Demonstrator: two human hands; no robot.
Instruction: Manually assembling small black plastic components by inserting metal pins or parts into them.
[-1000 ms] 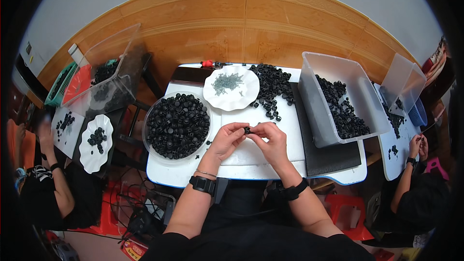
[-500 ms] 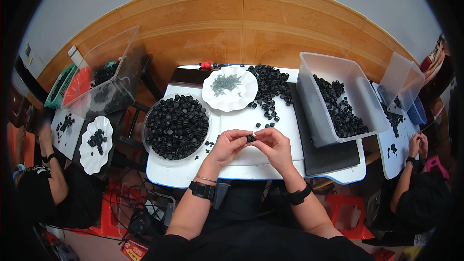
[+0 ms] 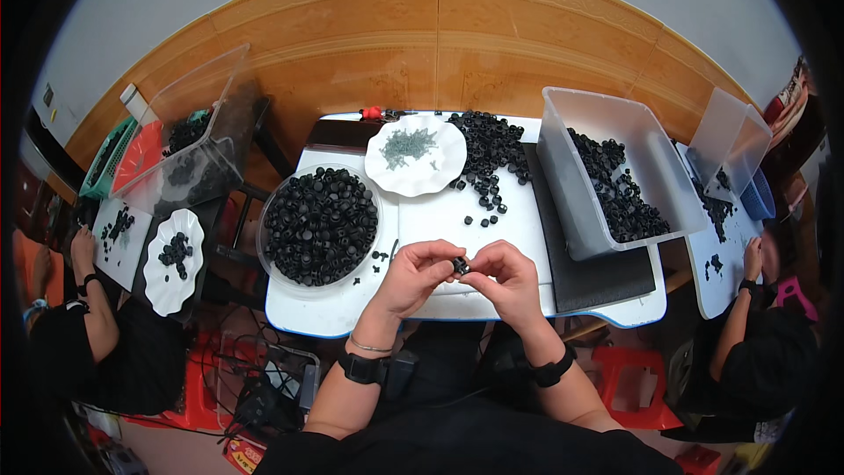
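Between my left hand point(image 3: 413, 278) and my right hand point(image 3: 504, 280) is a small black plastic part point(image 3: 460, 266), pinched by the fingertips of both over the front of the white table. Its finer details are too small to make out. Left of my hands stands a round clear tub point(image 3: 261, 251) heaped with black caps point(image 3: 321, 224). Behind them lies a white scalloped plate point(image 3: 413, 181) bearing a pile of small grey-green pieces point(image 3: 408, 148). Loose black parts point(image 3: 489, 149) are spread to the right of that plate, a few of them nearer my hands.
A translucent bin point(image 3: 563, 202) partly filled with black parts rests on a dark mat point(image 3: 607, 287) at the right. Red-handled pliers point(image 3: 374, 113) lie at the back edge. People sit at side tables: one person's hand point(image 3: 82, 248) at left, another's point(image 3: 753, 259) at right.
Both my hands have shifted slightly nearer to me, still pinching the black part, which shows more of its side now. The right-hand person's hands have moved apart.
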